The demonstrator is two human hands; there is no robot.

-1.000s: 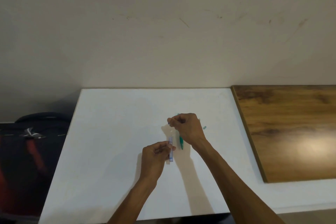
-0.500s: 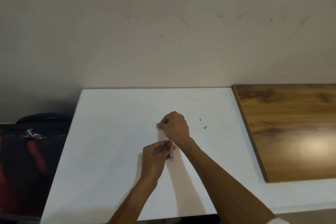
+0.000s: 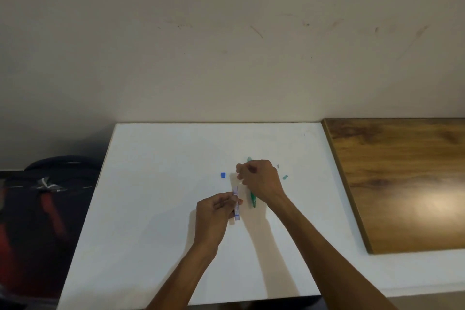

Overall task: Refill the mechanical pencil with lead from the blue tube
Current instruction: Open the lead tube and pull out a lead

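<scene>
My left hand (image 3: 215, 211) holds the translucent blue lead tube (image 3: 236, 205) upright-ish, its open top end pointing away from me. The tube's small blue cap (image 3: 223, 175) lies on the white table (image 3: 151, 209), left of my right hand. My right hand (image 3: 260, 180) hovers just beyond the tube's top with fingers curled and fingertips pinched; nothing shows between them. The green mechanical pencil (image 3: 253, 200) lies on the table under that hand, and its far end peeks out beyond the knuckles. Two small greenish pencil parts (image 3: 285, 177) (image 3: 278, 166) lie to the right.
A brown wooden board (image 3: 402, 178) lies along the table's right side. A dark bag (image 3: 37, 209) sits on the floor left of the table. A bare wall rises behind the table's far edge.
My right hand swung left, left the blue cap on the table, and came back right above the pencil. The left hand and tube stayed in place.
</scene>
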